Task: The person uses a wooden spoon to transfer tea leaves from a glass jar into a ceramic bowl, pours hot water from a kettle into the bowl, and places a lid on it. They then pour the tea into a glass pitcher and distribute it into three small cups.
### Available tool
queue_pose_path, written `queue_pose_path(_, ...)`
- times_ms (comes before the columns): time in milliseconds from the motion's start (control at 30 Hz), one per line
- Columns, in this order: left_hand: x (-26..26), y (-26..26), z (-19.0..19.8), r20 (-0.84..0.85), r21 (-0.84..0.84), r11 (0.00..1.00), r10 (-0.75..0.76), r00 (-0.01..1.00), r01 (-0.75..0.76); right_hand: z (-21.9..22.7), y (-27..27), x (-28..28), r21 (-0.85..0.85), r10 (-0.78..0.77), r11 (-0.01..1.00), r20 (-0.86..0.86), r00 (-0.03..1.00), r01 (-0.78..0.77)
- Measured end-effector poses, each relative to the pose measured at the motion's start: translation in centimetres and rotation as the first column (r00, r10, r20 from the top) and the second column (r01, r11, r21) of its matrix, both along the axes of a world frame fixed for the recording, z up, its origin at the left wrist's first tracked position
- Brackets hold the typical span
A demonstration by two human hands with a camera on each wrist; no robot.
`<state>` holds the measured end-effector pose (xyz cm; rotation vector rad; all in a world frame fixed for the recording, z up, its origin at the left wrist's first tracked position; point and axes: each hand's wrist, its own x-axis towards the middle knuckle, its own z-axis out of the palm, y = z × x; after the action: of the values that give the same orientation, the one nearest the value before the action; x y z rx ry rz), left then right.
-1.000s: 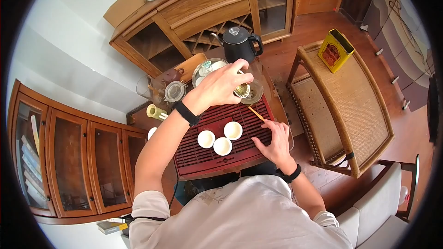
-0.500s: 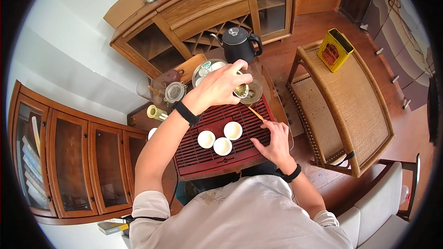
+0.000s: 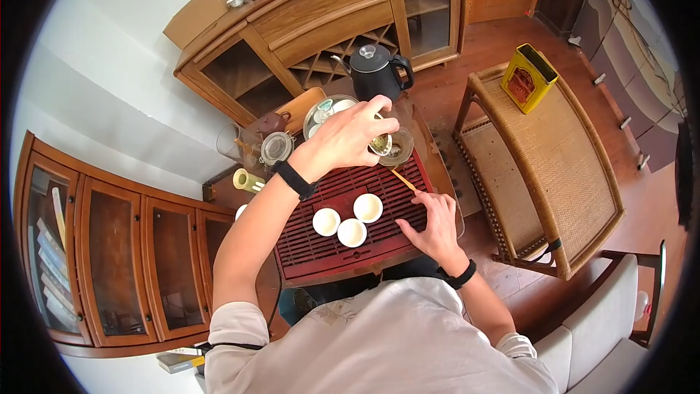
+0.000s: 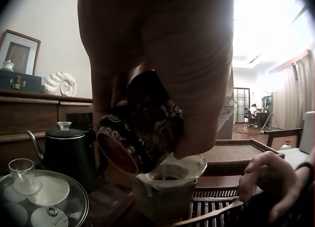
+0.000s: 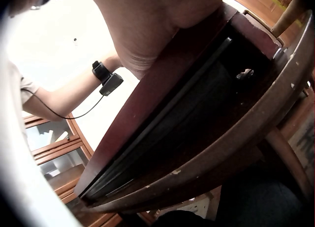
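In the head view my left hand (image 3: pixel 343 135) grips a gaiwan (image 3: pixel 380 144), tilted, with wet tea leaves showing inside its pale mouth. The left wrist view shows the gaiwan's dark patterned outside (image 4: pixel 147 131), and a thin stream runs down from it into a glass pitcher (image 4: pixel 170 200). That pitcher stands at the far right of the red slatted tea tray (image 3: pixel 328 255). Down on the tray's right side rests my right hand (image 3: pixel 437 226), fingers holding the end of a thin wooden stick (image 3: pixel 402 179) that points toward the pitcher. Three white cups (image 3: pixel 352 233) sit together on the tray.
Behind the tray stand a black kettle (image 3: pixel 373 73), a round dish (image 3: pixel 321 111) of small ware and a glass jar (image 3: pixel 277 147). A green bamboo holder (image 3: pixel 246 179) is at the left. The rattan side table (image 3: pixel 565 168) at right bears a yellow tin (image 3: pixel 529 79).
The gaiwan is tipped slightly further than a second ago. Both hands keep nearly the same place, and the cups and stick stay put.
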<state>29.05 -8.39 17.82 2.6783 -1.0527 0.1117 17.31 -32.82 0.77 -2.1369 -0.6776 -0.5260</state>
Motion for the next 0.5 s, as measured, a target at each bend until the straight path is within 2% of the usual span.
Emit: queue_pose_path(500, -0.08, -0.39, 0.36, -0.009, 0.073, 0.997, -0.02, 1.0, 0.02, -0.1, -0.01, -0.07, 0.013, -0.002, 1.0, -0.017, 1.0, 0.002)
